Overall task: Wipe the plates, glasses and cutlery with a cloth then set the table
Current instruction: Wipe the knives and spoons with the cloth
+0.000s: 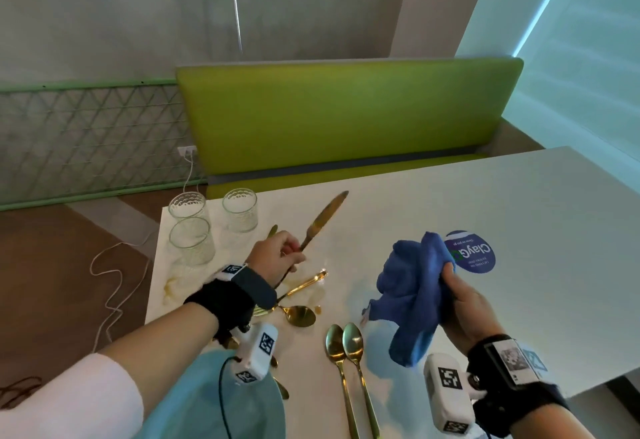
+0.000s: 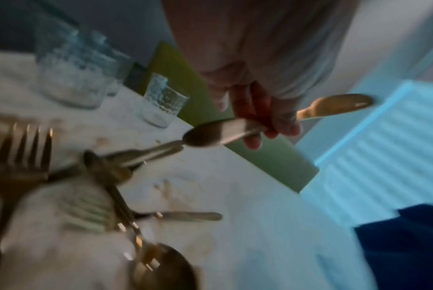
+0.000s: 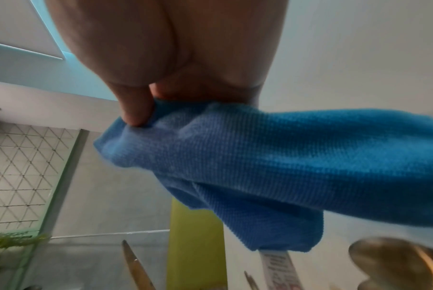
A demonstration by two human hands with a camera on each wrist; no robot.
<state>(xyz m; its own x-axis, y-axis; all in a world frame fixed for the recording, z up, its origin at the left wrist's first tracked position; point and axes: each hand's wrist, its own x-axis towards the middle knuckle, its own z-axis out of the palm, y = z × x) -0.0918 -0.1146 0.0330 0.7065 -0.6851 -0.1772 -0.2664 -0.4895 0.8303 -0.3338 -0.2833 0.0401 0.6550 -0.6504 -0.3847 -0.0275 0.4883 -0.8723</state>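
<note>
Evidently, a stiff, slick knife (image 1: 323, 219) is being gripped at its handle by curled left hand (image 1: 277, 258) fingers, while the soft cloth (image 1: 414, 295) is being pinched by the right hand (image 1: 467, 303).

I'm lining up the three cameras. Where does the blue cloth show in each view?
Head: blue cloth right of centre, gripped by the right hand.
Left wrist: dark blue patch at the lower right edge.
Right wrist: fills the middle and right, pinched under the fingers.
Shared landmark: the green bench back.

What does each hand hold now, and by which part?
The left hand grips a gold knife by its handle, blade pointing away. The right hand holds a bunched blue cloth, pinched near one end.
</note>
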